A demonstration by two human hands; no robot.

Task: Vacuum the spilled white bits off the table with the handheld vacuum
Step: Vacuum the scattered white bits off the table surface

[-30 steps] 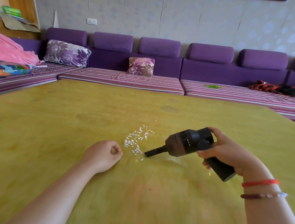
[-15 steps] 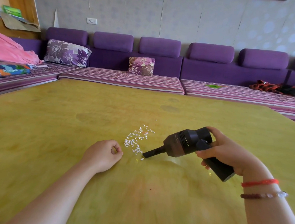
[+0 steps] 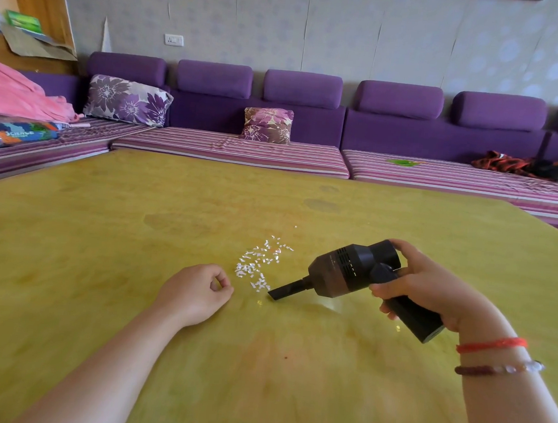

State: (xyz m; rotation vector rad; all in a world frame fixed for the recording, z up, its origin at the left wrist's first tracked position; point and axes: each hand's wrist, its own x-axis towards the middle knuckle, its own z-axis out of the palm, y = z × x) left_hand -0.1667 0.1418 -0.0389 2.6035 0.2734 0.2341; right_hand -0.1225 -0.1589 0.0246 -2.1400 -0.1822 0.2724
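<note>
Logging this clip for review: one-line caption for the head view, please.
Right hand aims handheld vacuum nozzle at white bits on yellow table; left hand rests beside them.

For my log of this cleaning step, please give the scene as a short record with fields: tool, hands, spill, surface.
tool: black plastic handheld vacuum, narrow nozzle low at the near edge of the spill
right hand: grip around the vacuum handle
left hand: loosely curled, holds nothing, rests on the table beside the spill
spill: small white bits, scattered patch
surface: yellow-green table
</note>
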